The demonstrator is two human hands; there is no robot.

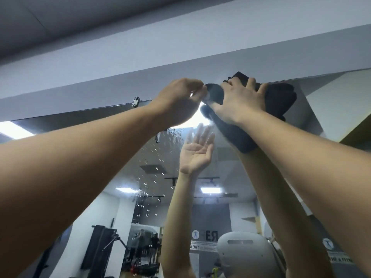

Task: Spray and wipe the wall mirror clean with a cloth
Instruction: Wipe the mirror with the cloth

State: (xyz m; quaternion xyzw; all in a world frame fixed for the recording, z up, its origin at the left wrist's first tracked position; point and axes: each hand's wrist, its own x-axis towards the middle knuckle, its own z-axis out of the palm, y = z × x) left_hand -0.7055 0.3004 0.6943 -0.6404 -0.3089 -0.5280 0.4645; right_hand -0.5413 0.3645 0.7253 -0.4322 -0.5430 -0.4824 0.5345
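dark cloth (281, 97) pressed flat against the top edge of the wall mirror (140, 167), right where glass meets the pale wall band (140, 63) above. bunched and folded, one corner poking up over the mirror's upper rim, another lobe sticking out to the left between the two hands.

right hand (241, 101) spread over the cloth, fingers extended and splayed, palm pushing it onto the glass; not curled round it. forearm reaching up from the lower right.

left hand (180, 101) raised just beside the cloth, fingers bent, fingertips and thumb meeting at the left lobe of the cloth; looks like a pinch on that edge, though glare from a reflected ceiling light behind blurs the contact. forearm stretching in from the lower left.

spray droplets (156, 157) scattered on the glass below the left hand, running down in a loose vertical trail.

small metal mirror clip (136, 101) on the upper rim, well left of the hands.

in the reflection: an open palm and raised arms, a white head-worn device (241, 255), ceiling light panels (210, 190), gym equipment (104, 247) and a reversed-lettering banner (204, 245) on a far wall.
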